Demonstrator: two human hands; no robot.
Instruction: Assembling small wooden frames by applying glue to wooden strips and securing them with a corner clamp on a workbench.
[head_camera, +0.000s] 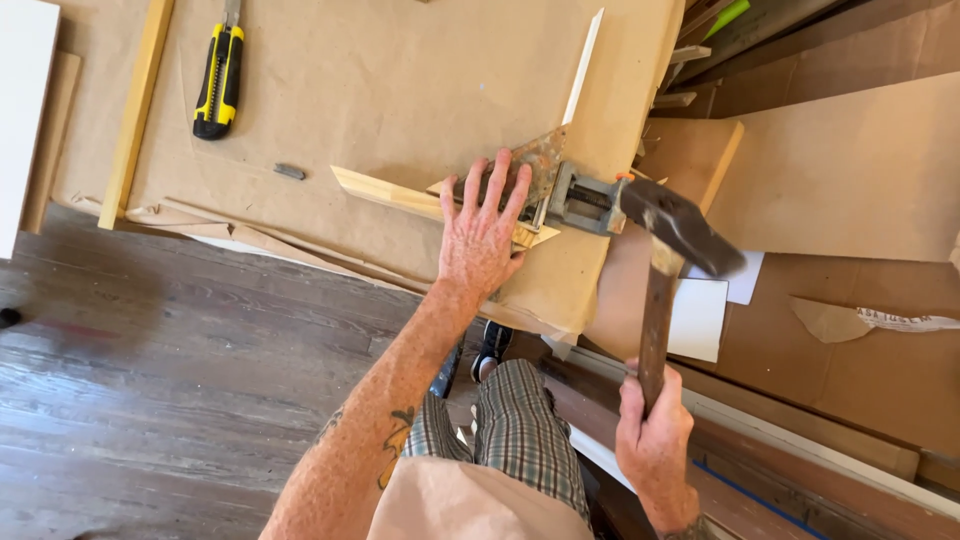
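Observation:
My left hand (484, 228) lies flat, fingers spread, pressing down on a pale wooden moulding strip (385, 193) and on a rusty metal corner clamp (560, 190) at the corner of a paper-covered table. A second thin white strip (583, 68) runs away from the clamp toward the top. My right hand (652, 432) grips the wooden handle of a hammer (672, 250). The hammer's dark steel head hangs just right of the clamp, off the table edge.
A yellow-and-black utility knife (219, 82) and a long wooden strip (137, 105) lie on the brown paper (380, 80) at upper left. Cardboard sheets (850, 170) and boards lean at right. Dark wood floor (150, 380) lies below.

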